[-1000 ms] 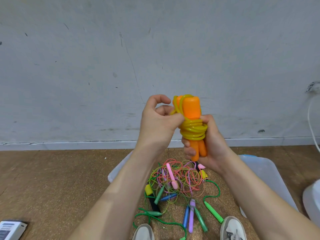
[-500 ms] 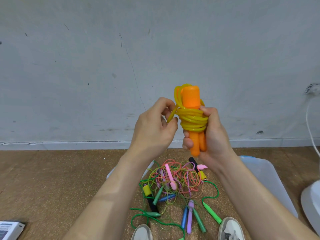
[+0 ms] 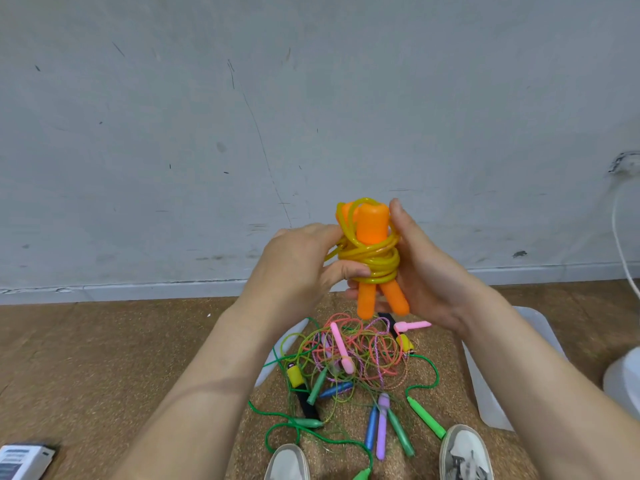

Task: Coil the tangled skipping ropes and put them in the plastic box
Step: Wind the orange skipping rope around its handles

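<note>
Both hands hold up a skipping rope (image 3: 372,258) with orange handles, its yellow cord wound round the two handles. My right hand (image 3: 420,271) cradles the bundle from the right, fingers behind it and thumb up beside the handle tops. My left hand (image 3: 304,265) pinches the yellow cord on the bundle's left side. On the floor below lies a tangled pile of ropes (image 3: 356,355) in pink, green, purple, blue and yellow. A translucent plastic box (image 3: 491,386) lies on the floor to the right, partly hidden by my right forearm.
A grey wall (image 3: 311,116) with a white skirting stands close ahead. My two shoes (image 3: 464,452) show at the bottom edge by the green rope ends. A small white box (image 3: 20,460) lies at the bottom left, a white object (image 3: 623,382) at the right edge.
The bundle has dropped slightly and both hands have shifted on it: my right thumb now stands up by the handle tops, and my left hand has moved onto the cord's left side.
</note>
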Tool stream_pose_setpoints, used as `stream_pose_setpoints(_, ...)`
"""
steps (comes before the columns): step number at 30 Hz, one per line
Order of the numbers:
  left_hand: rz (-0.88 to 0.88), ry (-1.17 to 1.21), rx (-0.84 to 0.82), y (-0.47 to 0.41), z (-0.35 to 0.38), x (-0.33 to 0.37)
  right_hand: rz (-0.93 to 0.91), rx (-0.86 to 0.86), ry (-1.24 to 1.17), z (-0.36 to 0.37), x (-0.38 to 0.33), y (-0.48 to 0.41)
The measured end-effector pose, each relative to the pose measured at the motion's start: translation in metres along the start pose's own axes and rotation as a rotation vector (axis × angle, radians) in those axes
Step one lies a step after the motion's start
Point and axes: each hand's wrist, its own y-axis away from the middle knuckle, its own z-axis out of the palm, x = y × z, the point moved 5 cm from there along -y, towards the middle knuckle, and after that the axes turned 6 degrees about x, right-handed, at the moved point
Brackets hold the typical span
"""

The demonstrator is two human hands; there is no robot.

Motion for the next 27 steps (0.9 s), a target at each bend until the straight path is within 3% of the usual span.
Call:
stream_pose_setpoints(7, 0.145, -0.333, 0.093, 0.001, -0.009, 0.016, 0.029, 0.137, -0.118, 0.002, 0.007, -0.005)
stream_pose_setpoints(13, -0.044, -0.611, -0.012, 0.001, -0.007, 0.023, -0.07, 0.377, -0.004, -0.004, 0.006, -0.005)
stream_pose_setpoints(23, -0.175, -0.709, -0.216, -0.003, 0.016, 0.023, -0.066, 0.458, 0.061, -0.004, 0.003, -0.003)
stream_pose_setpoints(27, -0.168, -0.648, -0.238, -0.004, 0.023, 0.037, -0.117, 0.565, -0.113, -0.007, 0.01, -0.005)
